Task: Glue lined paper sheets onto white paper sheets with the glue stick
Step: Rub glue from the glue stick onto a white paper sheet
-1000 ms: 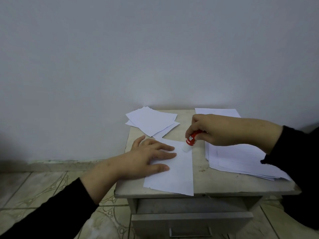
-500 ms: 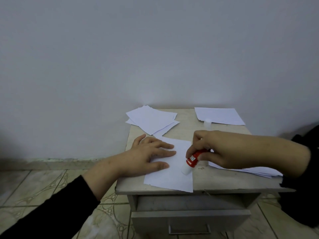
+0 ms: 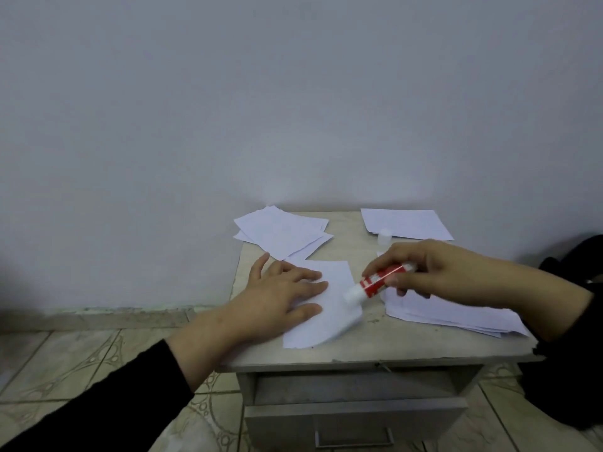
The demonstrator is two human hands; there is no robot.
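A white paper sheet [image 3: 329, 282] lies on the small grey table [image 3: 368, 347]. My left hand [image 3: 280, 298] presses flat on its left part, fingers spread. My right hand [image 3: 427, 269] grips the red glue stick [image 3: 375, 283], tilted with its white tip down on the sheet's right edge. The sheet's lower right corner lifts and curls under the tip. I cannot tell whether lines are printed on this sheet.
A loose pile of small sheets [image 3: 280, 231] sits at the table's back left, one sheet [image 3: 404, 223] at the back right, and a thicker stack [image 3: 456, 314] under my right forearm. The glue cap [image 3: 384, 237] stands near the back. A drawer with a handle [image 3: 354, 442] is below; tiled floor lies to the left.
My right hand drew the glue stick from the sheet's far right corner down along its right edge. The sheet's lower right corner has now curled up. The left hand stayed in place.
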